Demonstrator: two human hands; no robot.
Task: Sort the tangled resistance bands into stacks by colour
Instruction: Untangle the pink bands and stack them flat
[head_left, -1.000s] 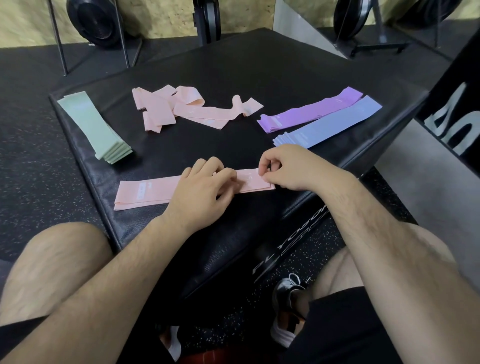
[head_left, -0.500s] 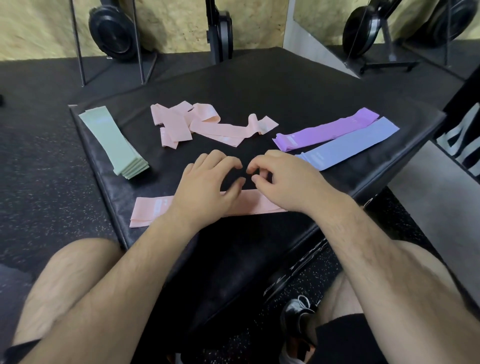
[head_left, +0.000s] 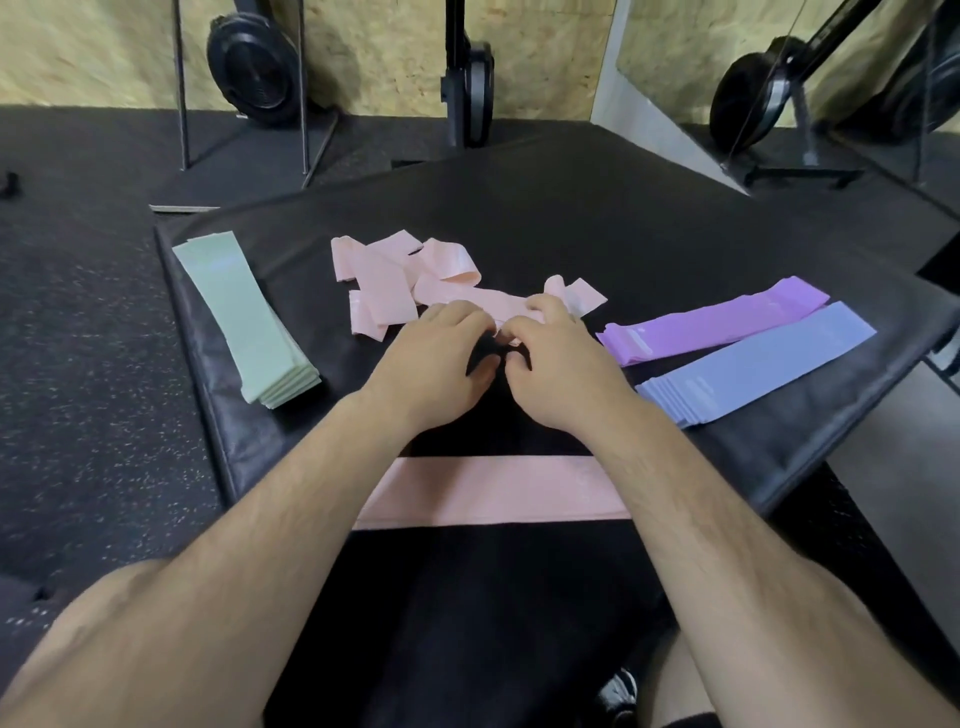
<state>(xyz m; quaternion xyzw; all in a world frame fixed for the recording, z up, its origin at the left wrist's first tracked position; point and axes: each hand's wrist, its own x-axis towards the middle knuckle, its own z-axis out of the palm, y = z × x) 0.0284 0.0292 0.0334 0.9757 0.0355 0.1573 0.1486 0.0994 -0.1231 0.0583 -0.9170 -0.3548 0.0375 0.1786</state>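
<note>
— Black padded mat on the speckled rubber floor, yes? Where are the hands?
— Left hand and right hand meet, fingers curled down onto the near edge of the pink tangle. Whether either actually pinches a band, I cannot tell.
— And around them?
— One flat pink band lies nearer the person, beneath the forearms. Green stack sits far left; purple stack and blue stack lie side by side on the right.
</note>
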